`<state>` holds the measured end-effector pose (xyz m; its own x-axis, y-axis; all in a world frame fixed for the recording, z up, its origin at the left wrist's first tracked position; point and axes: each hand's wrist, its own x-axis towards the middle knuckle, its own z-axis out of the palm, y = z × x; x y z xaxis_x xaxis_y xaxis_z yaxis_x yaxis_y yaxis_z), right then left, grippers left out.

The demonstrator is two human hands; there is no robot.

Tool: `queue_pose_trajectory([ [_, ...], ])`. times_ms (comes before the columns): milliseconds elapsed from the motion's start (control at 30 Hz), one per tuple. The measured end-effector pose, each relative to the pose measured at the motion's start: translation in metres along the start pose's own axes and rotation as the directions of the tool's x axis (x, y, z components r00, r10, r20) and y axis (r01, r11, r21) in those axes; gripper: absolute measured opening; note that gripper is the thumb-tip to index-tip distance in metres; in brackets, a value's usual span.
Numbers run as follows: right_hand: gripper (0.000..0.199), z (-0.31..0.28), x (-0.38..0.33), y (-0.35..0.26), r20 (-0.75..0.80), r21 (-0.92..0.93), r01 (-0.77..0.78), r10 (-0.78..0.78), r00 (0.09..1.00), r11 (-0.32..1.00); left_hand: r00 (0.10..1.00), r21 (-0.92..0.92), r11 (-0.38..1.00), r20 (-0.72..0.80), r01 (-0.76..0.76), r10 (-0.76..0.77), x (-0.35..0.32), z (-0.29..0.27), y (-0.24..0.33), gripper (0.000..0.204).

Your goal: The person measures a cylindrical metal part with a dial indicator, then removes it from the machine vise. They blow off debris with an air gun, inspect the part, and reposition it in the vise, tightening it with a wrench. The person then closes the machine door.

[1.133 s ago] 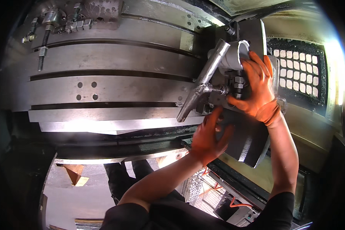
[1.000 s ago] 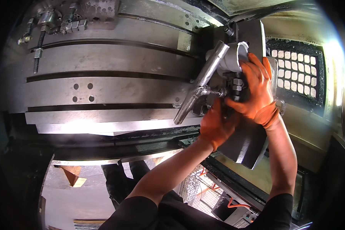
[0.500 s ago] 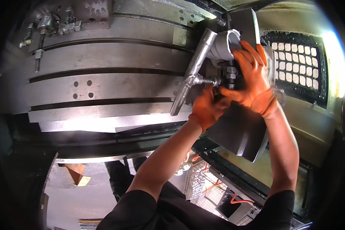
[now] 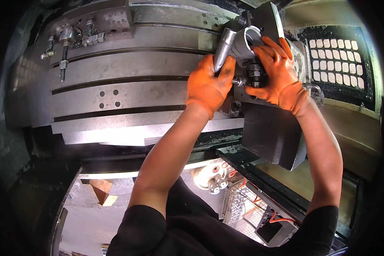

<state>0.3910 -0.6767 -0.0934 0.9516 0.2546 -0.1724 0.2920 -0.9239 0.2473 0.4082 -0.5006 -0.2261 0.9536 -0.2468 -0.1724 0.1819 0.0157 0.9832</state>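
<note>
My left hand (image 4: pixel 208 85), in an orange glove, is closed around the metal T-handle wrench (image 4: pixel 224 50). The wrench's short shaft points right toward a clamp bolt with nuts (image 4: pixel 254 73); how its tip meets the clamp is hard to make out. Also gloved in orange, my right hand (image 4: pixel 279 70) lies with fingers stretched and thumb apart beside the bolt. Its fingertips reach the edge of a grey ring-shaped part (image 4: pixel 242 43), and the thumb is close to the end of the wrench shaft. An upright dark plate (image 4: pixel 265 20) stands behind the ring.
A slotted steel machine table (image 4: pixel 149 66) stretches left, with another bolt-and-nut clamp (image 4: pixel 65 47) at its far left. A dark block (image 4: pixel 274 135) juts out below my right hand. At right is a grid panel (image 4: pixel 335 62). Below lie a wooden piece (image 4: pixel 100 190) and a wire cage (image 4: pixel 237 209).
My left hand has moved from the wrench shaft near the bolt up and left onto the crossbar. The right hand stays by the ring. The whole view has shifted slightly.
</note>
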Motion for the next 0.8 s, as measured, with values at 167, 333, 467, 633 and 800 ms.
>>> queue_pose_trajectory([
  [167,0.094,0.002,-0.001,0.001,-0.017,0.011,0.003,-0.003,1.0,1.0,0.636,0.296,0.638,-0.117,-0.711,0.763,0.024,0.002,-0.036,0.029],
  [333,0.098,-0.002,0.0,0.001,-0.025,0.009,0.039,-0.039,0.999,0.999,0.527,0.254,0.513,-0.017,-0.82,0.85,0.035,-0.007,-0.038,0.043],
  [467,0.103,-0.01,0.0,0.001,0.021,0.046,0.027,-0.028,0.999,0.999,0.512,0.194,0.506,-0.017,-0.841,0.859,0.033,-0.01,-0.046,0.046],
  [633,0.1,-0.006,-0.001,0.003,-0.028,0.113,0.018,-0.015,0.999,0.993,0.923,-0.353,0.858,-0.231,-0.374,0.308,0.059,-0.041,-0.027,0.019],
  [800,0.097,-0.01,0.003,-0.001,-0.039,0.125,0.006,-0.001,0.999,0.992,0.96,-0.298,0.915,0.032,0.273,-0.277,0.145,-0.041,0.04,0.046],
])
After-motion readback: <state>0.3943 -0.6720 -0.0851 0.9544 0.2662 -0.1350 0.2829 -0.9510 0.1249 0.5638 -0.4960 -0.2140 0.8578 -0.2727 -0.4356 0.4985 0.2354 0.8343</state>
